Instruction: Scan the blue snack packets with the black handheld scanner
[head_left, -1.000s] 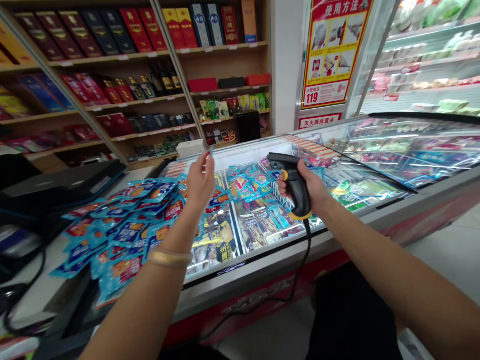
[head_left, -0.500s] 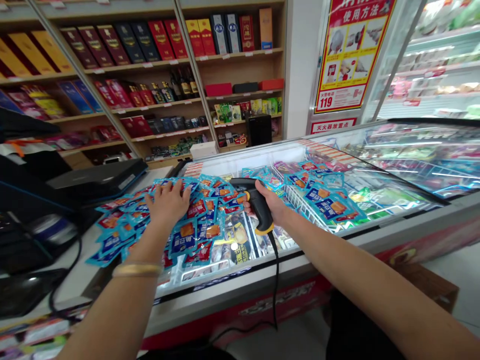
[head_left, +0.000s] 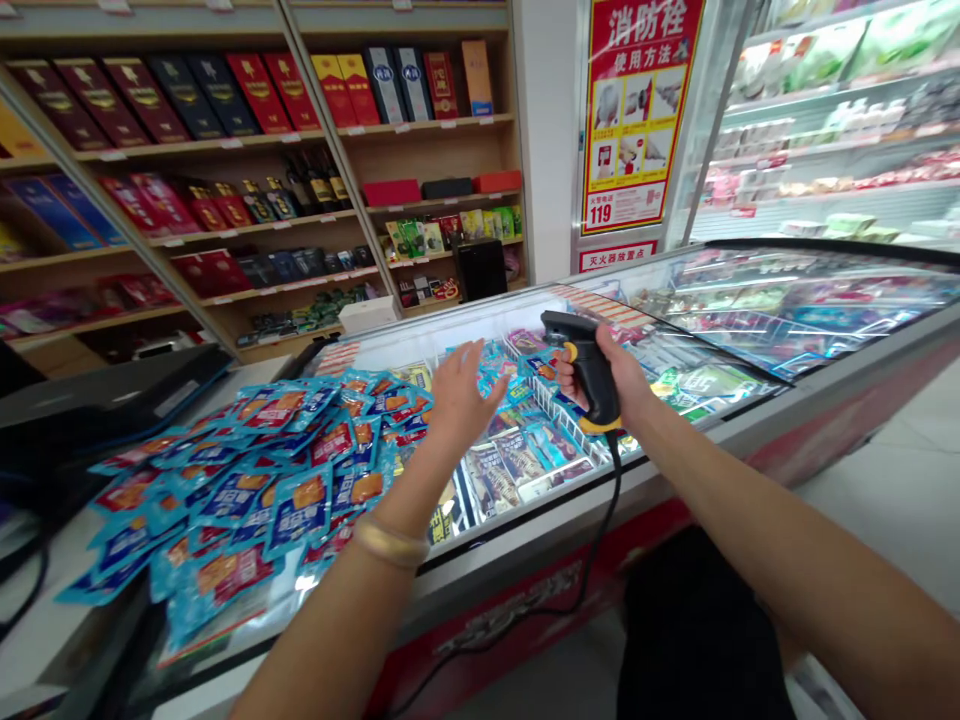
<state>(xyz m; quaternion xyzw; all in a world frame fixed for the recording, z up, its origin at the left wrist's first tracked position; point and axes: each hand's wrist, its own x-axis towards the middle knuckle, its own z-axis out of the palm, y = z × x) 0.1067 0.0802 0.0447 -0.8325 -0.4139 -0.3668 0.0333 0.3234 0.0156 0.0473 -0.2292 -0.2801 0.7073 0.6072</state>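
Observation:
My left hand (head_left: 463, 395) hovers over the freezer's glass top, fingers stretched out, nothing in it. A gold bangle (head_left: 390, 541) circles that wrist. To its left, a heaped pile of blue snack packets (head_left: 300, 505) with red and dark-blue labels spreads over the glass and the counter's edge. My right hand (head_left: 626, 385) is wrapped round the handle of a black and yellow barcode scanner (head_left: 592, 375), held above the glass with its head pointing left. A black cable (head_left: 600, 545) hangs from the handle. More blue packets (head_left: 536, 368) lie behind the scanner, partly hidden.
The chest freezer (head_left: 525, 525) holds goods in white wire baskets (head_left: 559, 412) under the glass. At left, a black device (head_left: 112, 390) sits on the counter. Shelves of boxed goods (head_left: 375, 85) line the back. A lit display fridge (head_left: 847, 130) stands at right.
My left hand has lifted off the packet pile and moved right. The scanner, in my right hand, has moved right and slightly up. The view has turned right.

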